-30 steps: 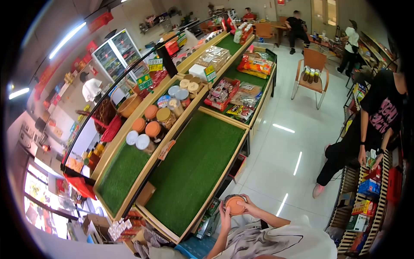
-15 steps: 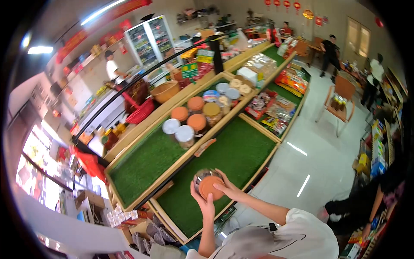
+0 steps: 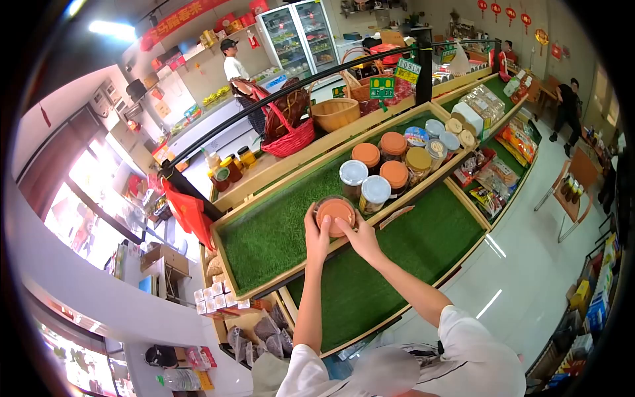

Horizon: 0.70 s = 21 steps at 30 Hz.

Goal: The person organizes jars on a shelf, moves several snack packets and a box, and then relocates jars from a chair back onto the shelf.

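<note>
Both hands grip a round jar with an orange lid, held over the front edge of the upper green-lined shelf. My left hand wraps its left side, the thumb on the lid. On its right side is my right hand, its thumb on the lid too. Just beyond stand two white-lidded jars, then several orange-lidded jars and a gold-lidded jar. The jar's underside is hidden.
Below lies a lower green shelf. Behind the upper shelf are a black rail, a red basket and a wooden basket. A red cloth hangs left. Packaged goods fill the right. People stand farther off.
The hands have carried the jar forward from above the lower shelf to the upper shelf's front edge, close to the white-lidded jars. The camera view has shifted left.
</note>
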### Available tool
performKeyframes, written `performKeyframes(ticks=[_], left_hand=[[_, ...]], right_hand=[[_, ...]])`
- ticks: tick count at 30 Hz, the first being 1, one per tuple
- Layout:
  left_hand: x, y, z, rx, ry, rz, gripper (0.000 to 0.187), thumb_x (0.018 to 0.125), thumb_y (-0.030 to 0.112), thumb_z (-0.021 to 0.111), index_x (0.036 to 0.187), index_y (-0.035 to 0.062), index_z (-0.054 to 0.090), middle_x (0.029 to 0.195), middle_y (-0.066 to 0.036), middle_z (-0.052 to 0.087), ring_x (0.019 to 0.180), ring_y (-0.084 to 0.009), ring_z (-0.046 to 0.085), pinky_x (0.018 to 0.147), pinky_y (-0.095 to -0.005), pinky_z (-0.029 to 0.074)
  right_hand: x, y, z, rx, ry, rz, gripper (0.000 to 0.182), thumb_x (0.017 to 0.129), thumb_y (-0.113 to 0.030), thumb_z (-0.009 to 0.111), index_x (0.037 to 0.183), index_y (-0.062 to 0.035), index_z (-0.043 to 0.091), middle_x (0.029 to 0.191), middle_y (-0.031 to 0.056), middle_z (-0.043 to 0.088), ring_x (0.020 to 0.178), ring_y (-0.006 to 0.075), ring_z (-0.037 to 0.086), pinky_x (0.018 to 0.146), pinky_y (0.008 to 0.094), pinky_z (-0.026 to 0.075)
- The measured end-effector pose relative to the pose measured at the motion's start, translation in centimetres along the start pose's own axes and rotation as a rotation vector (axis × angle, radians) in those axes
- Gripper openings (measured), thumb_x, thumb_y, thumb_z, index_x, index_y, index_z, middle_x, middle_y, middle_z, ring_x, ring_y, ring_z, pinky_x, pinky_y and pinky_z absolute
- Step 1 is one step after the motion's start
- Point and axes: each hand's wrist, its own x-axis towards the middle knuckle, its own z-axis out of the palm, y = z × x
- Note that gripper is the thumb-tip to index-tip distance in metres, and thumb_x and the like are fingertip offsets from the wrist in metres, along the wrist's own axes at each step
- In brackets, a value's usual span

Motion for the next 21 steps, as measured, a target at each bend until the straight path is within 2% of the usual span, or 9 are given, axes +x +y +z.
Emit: performKeyframes(ticks=[2, 5, 6, 7, 9, 13, 16, 19, 21], left_hand=[[1.0, -1.8, 1.3, -0.001, -0.054, -0.011, 0.065, 0.094, 0.044, 0.051, 0.138, -0.0012, 0.037, 0.135, -0.024, 0.046, 0.124, -0.0333, 0.047, 0.103, -0.0404, 0.037], [1.7, -2.8, 2.3, -0.066, -0.089, -0.103, 0.062, 0.095, 0.043, 0.05, 0.137, -0.0008, 0.039, 0.134, -0.023, 0.048, 0.124, -0.0325, 0.048, 0.103, -0.0393, 0.037], [2.0, -2.9, 2.6, -0.073, -0.082, -0.126, 0.058, 0.096, 0.042, 0.048, 0.136, 0.0003, 0.041, 0.132, -0.023, 0.05, 0.123, -0.0324, 0.049, 0.102, -0.0383, 0.038], [2.3, -3.0, 2.7, -0.09, -0.098, -0.16, 0.056, 0.097, 0.042, 0.047, 0.135, 0.0009, 0.042, 0.131, -0.023, 0.051, 0.122, -0.0324, 0.05, 0.102, -0.0382, 0.039], [2.9, -3.3, 2.9, -0.073, -0.115, -0.179, 0.056, 0.097, 0.043, 0.046, 0.134, 0.0011, 0.043, 0.132, -0.023, 0.05, 0.122, -0.0322, 0.05, 0.101, -0.0384, 0.039], [4.2, -2.6, 3.3, -0.008, -0.132, -0.078, 0.059, 0.097, 0.043, 0.046, 0.137, -0.0009, 0.04, 0.135, -0.022, 0.047, 0.124, -0.0317, 0.048, 0.103, -0.0386, 0.037], [4.4, -3.0, 3.8, -0.02, -0.147, -0.112, 0.059, 0.098, 0.045, 0.043, 0.136, 0.0004, 0.039, 0.136, -0.02, 0.046, 0.126, -0.0287, 0.045, 0.105, -0.0374, 0.035], [4.5, -4.0, 4.0, -0.103, -0.131, -0.25, 0.066, 0.096, 0.049, 0.044, 0.14, 0.0007, 0.036, 0.139, -0.022, 0.042, 0.129, -0.0329, 0.042, 0.106, -0.0409, 0.034], [4.4, -4.7, 3.8, -0.133, -0.138, -0.295, 0.07, 0.095, 0.053, 0.044, 0.14, 0.0012, 0.034, 0.139, -0.022, 0.043, 0.129, -0.0322, 0.042, 0.107, -0.0408, 0.033]], right_hand=[[0.8, 2.2, 0.3, -0.006, 0.113, -0.01, 0.094, 0.083, -0.055, 0.062, 0.129, 0.0222, 0.036, 0.095, 0.0233, 0.067, 0.077, 0.0269, 0.069, 0.065, 0.0303, 0.053], [1.0, 1.6, -0.9, -0.009, 0.051, 0.039, 0.097, 0.082, -0.057, 0.063, 0.129, 0.0227, 0.035, 0.097, 0.0268, 0.063, 0.085, 0.0315, 0.065, 0.075, 0.0337, 0.051], [2.0, 5.2, -0.2, -0.284, 0.222, -0.105, 0.093, 0.082, -0.057, 0.063, 0.125, 0.0219, 0.041, 0.102, 0.0317, 0.057, 0.098, 0.0367, 0.057, 0.088, 0.0374, 0.045], [2.0, 4.4, -0.6, -0.267, 0.15, -0.016, 0.077, 0.084, -0.052, 0.063, 0.124, 0.0128, 0.049, 0.118, 0.0348, 0.051, 0.116, 0.0386, 0.045, 0.087, 0.0386, 0.049], [1.9, 2.9, -1.3, -0.334, 0.172, -0.07, 0.078, 0.084, -0.051, 0.064, 0.122, 0.0147, 0.049, 0.116, 0.0329, 0.053, 0.113, 0.0384, 0.049, 0.09, 0.0405, 0.046], [2.5, 3.3, -1.2, -0.037, 0.138, -0.028, 0.075, 0.087, -0.049, 0.062, 0.128, 0.012, 0.046, 0.112, 0.0257, 0.057, 0.107, 0.031, 0.058, 0.085, 0.0365, 0.05], [2.8, 4.2, -0.9, 0.147, 0.077, 0.073, 0.078, 0.088, -0.046, 0.063, 0.134, 0.0121, 0.038, 0.114, 0.0236, 0.059, 0.101, 0.0264, 0.064, 0.077, 0.0292, 0.053], [3.1, 4.9, -1.4, 0.001, -0.044, 0.179, 0.082, 0.089, -0.041, 0.062, 0.139, 0.0133, 0.027, 0.119, 0.0237, 0.058, 0.095, 0.0226, 0.067, 0.072, 0.0248, 0.053], [3.2, 5.4, -1.3, 0.068, -0.055, 0.184, 0.087, 0.09, -0.039, 0.062, 0.143, 0.0139, 0.018, 0.118, 0.0234, 0.059, 0.086, 0.0206, 0.069, 0.072, 0.0266, 0.054]])
